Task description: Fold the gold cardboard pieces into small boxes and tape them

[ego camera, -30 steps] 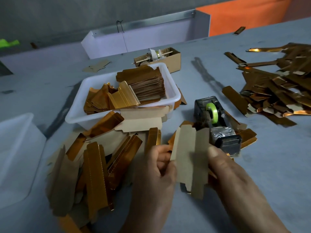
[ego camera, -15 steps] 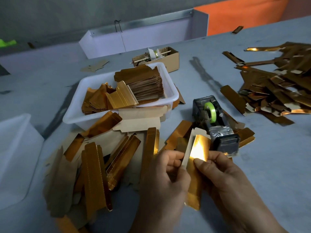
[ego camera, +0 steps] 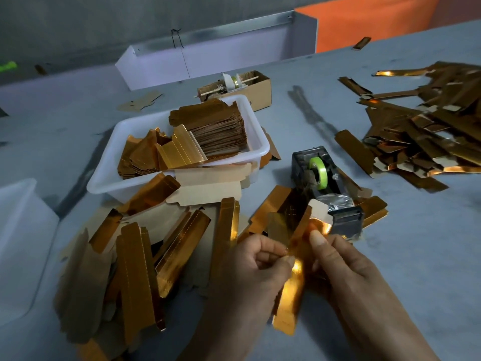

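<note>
Grey tabletop (ego camera: 390,256), both hands folding one gold cardboard piece (ego camera: 291,295).
Left hand (ego camera: 257,267) and right hand (ego camera: 346,264) pinch it nearest me; a second ago it lay flat, brown side up, now it's creased lengthwise, gold outward. Behind: tape dispenser (ego camera: 325,183), white tray (ego camera: 112,175) of blanks, finished pile (ego camera: 429,131) far right.

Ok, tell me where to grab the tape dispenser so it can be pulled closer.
Grip the tape dispenser across its two long flat sides at the tall rear block, coming from above. Its near end carries the cutter, and gold pieces lie against its base.
</note>
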